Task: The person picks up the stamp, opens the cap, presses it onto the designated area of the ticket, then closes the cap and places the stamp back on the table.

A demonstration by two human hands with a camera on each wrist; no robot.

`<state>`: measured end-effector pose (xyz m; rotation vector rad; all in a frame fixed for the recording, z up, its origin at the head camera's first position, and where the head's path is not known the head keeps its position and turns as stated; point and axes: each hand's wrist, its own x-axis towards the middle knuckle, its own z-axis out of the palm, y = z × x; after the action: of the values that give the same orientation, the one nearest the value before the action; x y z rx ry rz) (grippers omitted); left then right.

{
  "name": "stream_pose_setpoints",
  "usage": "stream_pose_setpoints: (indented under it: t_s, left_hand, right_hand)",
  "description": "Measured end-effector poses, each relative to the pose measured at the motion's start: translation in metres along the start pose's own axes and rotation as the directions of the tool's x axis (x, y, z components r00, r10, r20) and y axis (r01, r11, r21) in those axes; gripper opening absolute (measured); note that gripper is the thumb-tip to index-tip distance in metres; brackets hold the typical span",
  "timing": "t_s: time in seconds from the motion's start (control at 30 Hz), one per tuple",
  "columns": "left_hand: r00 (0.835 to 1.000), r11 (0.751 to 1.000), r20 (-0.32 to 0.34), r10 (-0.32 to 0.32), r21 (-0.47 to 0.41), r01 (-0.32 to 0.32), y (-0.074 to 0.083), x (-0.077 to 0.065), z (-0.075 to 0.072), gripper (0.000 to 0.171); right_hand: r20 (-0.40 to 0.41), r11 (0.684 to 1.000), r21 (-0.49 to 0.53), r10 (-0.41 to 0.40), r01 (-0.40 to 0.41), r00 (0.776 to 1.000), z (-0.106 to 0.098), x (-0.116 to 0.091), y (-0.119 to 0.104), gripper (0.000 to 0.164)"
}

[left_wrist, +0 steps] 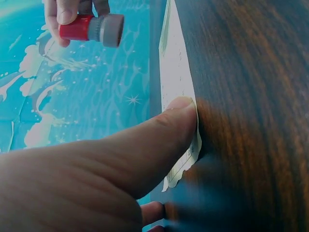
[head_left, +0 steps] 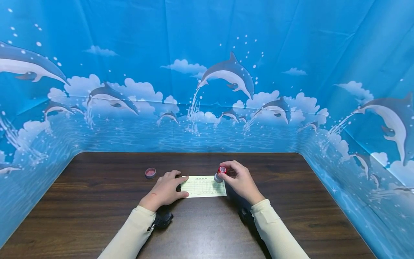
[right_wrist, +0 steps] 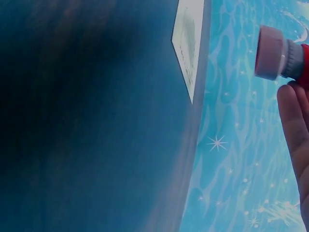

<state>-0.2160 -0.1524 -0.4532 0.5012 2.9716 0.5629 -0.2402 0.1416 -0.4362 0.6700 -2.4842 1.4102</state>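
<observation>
A pale green printed form with a ruled table lies flat on the dark wooden table. My left hand rests at its left end, the thumb pressing on the paper near a ragged edge. Over the form's right end, my right hand pinches a stamp with a red handle and a grey, round base. Both wrist views show the stamp raised off the paper, its flat face turned toward the tabletop.
A small round ink pad, pinkish inside, sits left of the form, beyond my left hand. Dark wrist devices show below both wrists. A blue dolphin-print curtain borders the table at the back and sides.
</observation>
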Motion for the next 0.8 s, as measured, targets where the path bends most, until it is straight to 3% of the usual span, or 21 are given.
stream_pose_setpoints:
  t_s: [0.23, 0.8]
  left_hand:
    - [1.000, 1.000, 0.002, -0.001, 0.004, 0.001, 0.0003, 0.0004, -0.0001, 0.063]
    - [1.000, 1.000, 0.001, -0.010, 0.004, 0.010, 0.0003, 0.0012, 0.0011, 0.063]
  right_hand:
    - [0.108, 0.998, -0.054, 0.036, -0.030, 0.994, 0.0031, -0.0010, 0.0006, 0.029]
    - [0.206, 0.992, -0.128, 0.043, -0.016, 0.978, 0.0067, -0.0024, 0.0027, 0.028]
